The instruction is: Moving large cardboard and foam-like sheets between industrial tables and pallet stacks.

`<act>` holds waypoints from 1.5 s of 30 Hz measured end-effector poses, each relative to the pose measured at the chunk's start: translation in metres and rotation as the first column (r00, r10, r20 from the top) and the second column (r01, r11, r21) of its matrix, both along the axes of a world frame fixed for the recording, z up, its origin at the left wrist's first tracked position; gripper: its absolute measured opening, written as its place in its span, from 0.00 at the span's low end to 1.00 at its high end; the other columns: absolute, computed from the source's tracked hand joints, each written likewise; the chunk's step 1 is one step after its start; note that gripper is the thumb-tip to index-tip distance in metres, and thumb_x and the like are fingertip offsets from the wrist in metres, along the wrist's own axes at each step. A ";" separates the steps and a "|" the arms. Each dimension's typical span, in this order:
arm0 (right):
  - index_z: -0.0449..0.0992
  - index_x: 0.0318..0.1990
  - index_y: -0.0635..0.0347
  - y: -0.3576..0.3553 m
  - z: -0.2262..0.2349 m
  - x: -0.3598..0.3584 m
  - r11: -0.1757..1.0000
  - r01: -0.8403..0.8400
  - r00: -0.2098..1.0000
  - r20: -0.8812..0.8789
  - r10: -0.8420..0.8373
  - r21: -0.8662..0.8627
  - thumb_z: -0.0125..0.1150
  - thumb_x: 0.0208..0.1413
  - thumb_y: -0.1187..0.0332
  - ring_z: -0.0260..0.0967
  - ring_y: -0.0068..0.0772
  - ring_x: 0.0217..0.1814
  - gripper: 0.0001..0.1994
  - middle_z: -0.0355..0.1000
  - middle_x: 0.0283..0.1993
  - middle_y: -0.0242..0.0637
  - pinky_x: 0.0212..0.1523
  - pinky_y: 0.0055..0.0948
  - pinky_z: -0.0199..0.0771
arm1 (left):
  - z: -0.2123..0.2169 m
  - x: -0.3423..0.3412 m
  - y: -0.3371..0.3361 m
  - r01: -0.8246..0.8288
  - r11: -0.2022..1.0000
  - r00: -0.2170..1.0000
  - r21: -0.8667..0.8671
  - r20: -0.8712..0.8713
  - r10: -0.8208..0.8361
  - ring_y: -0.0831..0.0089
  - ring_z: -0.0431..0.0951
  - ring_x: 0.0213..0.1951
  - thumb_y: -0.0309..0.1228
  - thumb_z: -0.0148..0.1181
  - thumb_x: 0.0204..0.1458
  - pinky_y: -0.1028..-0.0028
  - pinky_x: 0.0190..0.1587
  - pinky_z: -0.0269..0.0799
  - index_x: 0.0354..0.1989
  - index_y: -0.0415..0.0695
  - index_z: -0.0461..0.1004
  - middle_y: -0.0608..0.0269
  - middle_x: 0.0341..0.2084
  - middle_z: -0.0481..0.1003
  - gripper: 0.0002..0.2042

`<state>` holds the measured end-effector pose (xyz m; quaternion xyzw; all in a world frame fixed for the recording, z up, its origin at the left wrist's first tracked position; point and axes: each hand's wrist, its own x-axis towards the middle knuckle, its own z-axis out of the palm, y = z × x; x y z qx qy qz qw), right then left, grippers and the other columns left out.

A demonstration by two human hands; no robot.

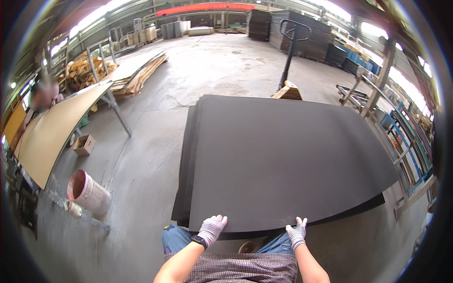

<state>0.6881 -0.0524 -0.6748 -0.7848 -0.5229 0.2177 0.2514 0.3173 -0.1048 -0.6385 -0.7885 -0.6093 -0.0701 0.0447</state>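
Note:
A large dark grey sheet [288, 160] lies on top of a stack of similar sheets [185, 179] in front of me. My left hand [212, 229], in a striped glove with a watch at the wrist, is closed on its near edge toward the left corner. Farther right on that edge, my right hand [297, 234], gloved alike, also grips the sheet, thumb and fingers around the rim. The undersides of both grips are hidden. Along the near right side the top sheet stands slightly apart from the darker one beneath.
Behind the stack rises a pallet jack's handle [289, 59]. On the left are a tan panel on a stand [61, 127], a stained bucket [88, 192] and a small box [84, 145]. A metal rack [406, 146] stands right; a blurred person [45, 94] is far left.

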 end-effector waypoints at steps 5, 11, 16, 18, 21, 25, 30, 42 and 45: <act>0.65 0.57 0.65 0.029 -0.002 -0.014 0.988 -0.147 0.977 -0.165 0.137 -0.050 0.69 0.36 0.69 0.48 0.44 0.70 0.34 0.42 0.70 0.56 0.69 0.28 0.46 | -0.001 -0.016 -0.003 -0.046 0.999 0.996 0.023 0.077 0.044 0.70 0.75 0.32 0.27 0.53 0.45 0.72 0.30 0.75 0.43 0.49 0.70 0.65 0.29 0.70 0.14; 0.67 0.56 0.64 0.046 -0.008 0.022 0.906 -0.403 0.913 -0.117 0.390 -0.128 0.67 0.39 0.75 0.49 0.45 0.70 0.31 0.45 0.69 0.56 0.66 0.30 0.53 | 0.008 -0.061 -0.015 0.106 0.955 0.774 -0.277 0.626 0.095 0.65 0.75 0.40 0.26 0.59 0.48 0.69 0.38 0.74 0.54 0.43 0.64 0.58 0.33 0.72 0.23; 0.75 0.41 0.63 0.027 -0.055 0.056 0.956 -0.250 0.968 0.066 0.243 0.152 0.65 0.39 0.77 0.63 0.47 0.59 0.17 0.64 0.58 0.51 0.61 0.33 0.62 | -0.032 -0.236 -0.132 -0.395 0.797 -0.623 -0.457 0.771 0.133 0.67 0.72 0.45 0.61 0.40 0.54 0.64 0.52 0.63 0.58 0.40 0.60 0.57 0.45 0.70 0.36; 0.77 0.35 0.61 -0.001 -0.040 0.028 0.909 -0.312 0.909 0.366 0.201 0.276 0.65 0.38 0.76 0.67 0.47 0.51 0.12 0.69 0.49 0.46 0.56 0.34 0.66 | -0.006 -0.325 -0.195 -0.703 0.492 -0.710 -0.514 0.553 -0.437 0.64 0.59 0.60 0.75 0.38 0.42 0.61 0.65 0.46 0.60 0.41 0.59 0.54 0.57 0.63 0.49; 0.77 0.33 0.59 -0.002 -0.046 0.034 0.894 -0.192 0.964 0.250 0.094 0.405 0.64 0.38 0.74 0.69 0.48 0.48 0.10 0.71 0.46 0.46 0.53 0.37 0.68 | 0.088 -0.411 -0.237 -0.820 0.536 -0.560 -0.199 0.474 -0.680 0.62 0.59 0.62 0.70 0.46 0.44 0.60 0.62 0.53 0.61 0.40 0.57 0.59 0.60 0.61 0.47; 0.78 0.31 0.56 0.004 -0.026 -0.002 0.940 -0.163 0.951 0.302 0.069 0.299 0.63 0.38 0.73 0.71 0.48 0.46 0.09 0.73 0.43 0.44 0.51 0.36 0.70 | 0.099 -0.476 -0.244 -0.823 0.523 -0.402 -0.221 0.877 -0.263 0.62 0.66 0.55 0.60 0.54 0.48 0.61 0.57 0.62 0.56 0.39 0.63 0.57 0.53 0.68 0.37; 0.79 0.32 0.57 0.000 -0.003 -0.015 0.962 -0.106 0.954 0.298 0.027 0.252 0.65 0.38 0.72 0.70 0.43 0.50 0.09 0.73 0.44 0.44 0.55 0.34 0.68 | -0.034 -0.408 -0.229 -0.876 0.342 -0.399 -0.340 0.909 -0.117 0.69 0.69 0.52 0.49 0.63 0.48 0.68 0.57 0.62 0.54 0.32 0.67 0.57 0.51 0.69 0.34; 0.77 0.29 0.62 0.053 0.012 -0.021 0.919 -0.056 0.992 -0.084 0.096 0.390 0.61 0.45 0.78 0.74 0.32 0.34 0.03 0.76 0.30 0.37 0.41 0.27 0.74 | -0.117 -0.295 -0.415 -0.639 0.108 -0.765 -0.762 0.643 0.010 0.58 0.66 0.55 0.48 0.68 0.42 0.62 0.59 0.60 0.55 0.34 0.66 0.50 0.53 0.68 0.37; 0.78 0.32 0.62 0.081 0.107 -0.102 0.867 -0.181 0.936 -0.189 0.297 0.464 0.61 0.47 0.76 0.75 0.30 0.36 0.04 0.77 0.32 0.38 0.42 0.26 0.74 | 0.026 -0.378 -0.404 -0.889 0.090 -0.441 -0.449 0.892 0.095 0.57 0.70 0.52 0.51 0.63 0.46 0.62 0.57 0.64 0.56 0.32 0.63 0.48 0.54 0.68 0.37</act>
